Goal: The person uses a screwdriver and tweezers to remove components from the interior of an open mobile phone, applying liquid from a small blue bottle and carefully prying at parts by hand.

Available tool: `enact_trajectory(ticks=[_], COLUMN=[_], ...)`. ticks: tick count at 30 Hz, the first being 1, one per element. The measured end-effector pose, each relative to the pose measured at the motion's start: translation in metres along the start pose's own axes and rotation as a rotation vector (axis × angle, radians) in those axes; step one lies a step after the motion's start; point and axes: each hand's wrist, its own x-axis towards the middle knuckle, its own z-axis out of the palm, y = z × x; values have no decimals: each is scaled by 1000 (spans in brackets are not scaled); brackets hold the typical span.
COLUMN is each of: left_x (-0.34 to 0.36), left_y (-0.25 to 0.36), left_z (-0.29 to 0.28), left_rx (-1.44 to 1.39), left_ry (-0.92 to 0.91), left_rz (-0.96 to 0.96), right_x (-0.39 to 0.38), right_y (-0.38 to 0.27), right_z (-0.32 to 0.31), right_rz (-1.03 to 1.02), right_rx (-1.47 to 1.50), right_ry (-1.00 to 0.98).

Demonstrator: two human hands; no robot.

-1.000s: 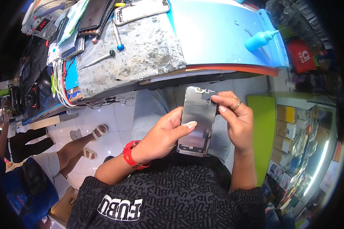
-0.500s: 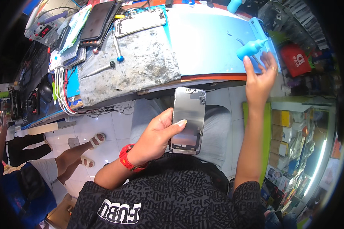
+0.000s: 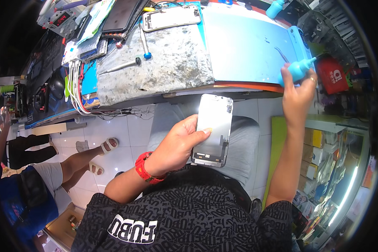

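My left hand (image 3: 178,140) is closed around the edge of a phone screen (image 3: 214,122), its thumb laid across the grey metallic back. The screen is held upright over my lap, with small connectors and flex parts at its top and lower end. At the right, my right hand (image 3: 297,98) grips a light blue squeeze bottle (image 3: 299,71) between thumb and fingers. The bottle's narrow nozzle tilts up to the right, above the near right corner of a blue work mat (image 3: 248,50). Tweezers (image 3: 281,54) lie on the mat just beyond it.
A stained grey cloth (image 3: 168,63) holds screwdrivers (image 3: 144,44) and an opened phone frame (image 3: 172,18). A stack of phones and papers (image 3: 88,40) and white cables (image 3: 73,84) sit left. A glass display case (image 3: 344,185) stands right; a person's legs (image 3: 82,168) show left.
My right hand has closed on the squeeze bottle and drawn it toward me off its place on the mat. The screen in my left hand has tilted slightly. The whole view has shifted.
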Motion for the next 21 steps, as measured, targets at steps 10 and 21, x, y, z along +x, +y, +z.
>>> enact_trajectory(ticks=[10,21], left_x=[-3,-6], left_y=[-3,-5], left_z=[6,9], left_rx=[-31,-64], left_ry=[-24,-25], left_rz=[-20,-42], right_x=[-71,-91], right_y=[-41,-47], right_z=[-55,-63], right_rz=[-161,-110], right_rx=[-228,-324], right_ry=[-481,-672])
